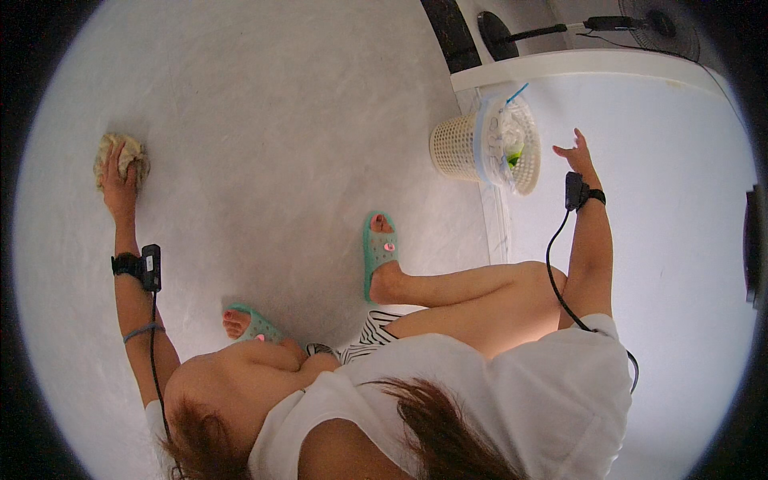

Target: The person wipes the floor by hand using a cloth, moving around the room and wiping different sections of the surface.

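Note:
At the far left, my left hand rests over a bunched, beige cloth on the grey floor. Its fingers spread across the top and hold the cloth against the floor. On the other side, my right hand is raised in front of the white wall, fingers apart and holding nothing. Nearest to it stands a cream perforated plastic wastebasket, a short gap away. The basket has a clear liner bag folded over its rim, with crumpled clear plastic and something green inside.
My feet are in green slippers between the hands. A black-based pedestal fan stands beyond the white ledge at the upper right, its cord trailing down. Cables run from the black wrist devices. A dark object shows at the right rim.

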A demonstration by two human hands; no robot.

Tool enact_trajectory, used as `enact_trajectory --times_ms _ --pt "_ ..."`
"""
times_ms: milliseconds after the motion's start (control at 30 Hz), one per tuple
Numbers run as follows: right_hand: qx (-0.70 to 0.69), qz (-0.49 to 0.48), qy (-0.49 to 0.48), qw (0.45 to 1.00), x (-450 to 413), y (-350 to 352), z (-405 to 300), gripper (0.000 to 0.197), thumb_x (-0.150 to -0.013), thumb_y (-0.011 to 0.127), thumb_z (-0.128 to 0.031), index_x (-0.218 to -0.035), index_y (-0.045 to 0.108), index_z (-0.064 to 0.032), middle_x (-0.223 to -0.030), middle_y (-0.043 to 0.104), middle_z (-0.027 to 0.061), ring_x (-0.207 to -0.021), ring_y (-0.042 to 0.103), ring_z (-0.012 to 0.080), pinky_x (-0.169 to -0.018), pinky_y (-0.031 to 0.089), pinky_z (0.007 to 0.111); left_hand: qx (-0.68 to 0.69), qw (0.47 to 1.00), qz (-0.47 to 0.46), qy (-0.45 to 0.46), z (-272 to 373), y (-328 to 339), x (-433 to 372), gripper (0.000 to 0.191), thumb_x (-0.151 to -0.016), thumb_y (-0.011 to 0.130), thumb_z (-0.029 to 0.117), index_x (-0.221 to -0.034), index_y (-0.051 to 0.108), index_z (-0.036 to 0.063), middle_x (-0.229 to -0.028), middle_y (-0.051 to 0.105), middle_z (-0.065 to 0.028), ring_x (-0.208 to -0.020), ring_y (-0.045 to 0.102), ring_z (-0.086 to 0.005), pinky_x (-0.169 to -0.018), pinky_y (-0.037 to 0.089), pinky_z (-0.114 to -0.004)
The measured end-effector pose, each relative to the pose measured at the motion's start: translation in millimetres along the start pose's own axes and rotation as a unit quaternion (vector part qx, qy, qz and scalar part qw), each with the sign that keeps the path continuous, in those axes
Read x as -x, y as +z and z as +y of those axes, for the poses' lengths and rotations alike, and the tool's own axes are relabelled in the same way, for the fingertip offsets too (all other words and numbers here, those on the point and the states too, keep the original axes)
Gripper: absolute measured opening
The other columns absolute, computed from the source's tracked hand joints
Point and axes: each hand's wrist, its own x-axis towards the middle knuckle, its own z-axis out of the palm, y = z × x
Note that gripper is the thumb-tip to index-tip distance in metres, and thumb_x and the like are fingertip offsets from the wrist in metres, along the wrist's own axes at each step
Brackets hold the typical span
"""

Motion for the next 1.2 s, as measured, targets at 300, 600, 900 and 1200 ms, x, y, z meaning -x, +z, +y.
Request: enact_trajectory --times_ms 300,600,900,1200 --pt "-0.244 -0.001 -0.170 0.955 -2.5 29.5 -186.9 0.043 -0.095 0.055 -0.011 -0.135 0.043 -0.0056 -0.102 0.068 0.0102 -0.086 0.066 0.0167 -0.078 0.055 0.030 0.062 0.996 0.027 -0.053 4.1 39.2 33.2 0.057 -0.076 0.073 0.014 -0.129 0.053 0.0199 -0.134 0.050 -0.0107 -0.127 0.042 -0.0317 -0.105 0.035 -0.045" --pt "-0.155 -0.281 -0.491 0.810 87.2 119.4 -439.7 0.041 -0.089 0.058 -0.005 -0.129 0.049 -0.0123 -0.108 0.065 0.0101 -0.093 0.064 0.0249 -0.084 0.049 0.037 0.251 0.867 0.289 -0.318 -7.5 -91.7 96.7 0.040 -0.095 0.052 0.004 -0.134 0.047 0.0077 -0.119 0.060 -0.0097 -0.105 0.057 -0.0170 -0.091 0.048 -0.032" --pt "0.006 -0.392 -0.560 0.730 106.6 118.1 -443.8 0.027 -0.093 0.054 -0.009 -0.120 0.053 -0.0071 -0.097 0.066 0.0159 -0.084 0.065 0.0311 -0.074 0.052 0.040 -0.232 0.886 0.184 -0.356 -172.2 -159.3 212.1 0.048 -0.082 0.066 0.013 -0.129 0.055 0.0171 -0.133 0.055 -0.0063 -0.124 0.048 -0.0303 -0.105 0.036 -0.039" --pt "0.050 -0.348 -0.609 0.711 141.1 69.0 -553.6 0.023 -0.098 0.049 -0.016 -0.118 0.054 -0.0047 -0.096 0.066 0.0162 -0.083 0.065 0.0297 -0.075 0.051 0.038 -0.071 0.991 -0.070 -0.091 101.2 -10.5 96.8 0.057 -0.079 0.063 0.024 -0.134 0.049 0.0160 -0.141 0.043 -0.0162 -0.135 0.029 -0.0402 -0.108 0.022 -0.060"
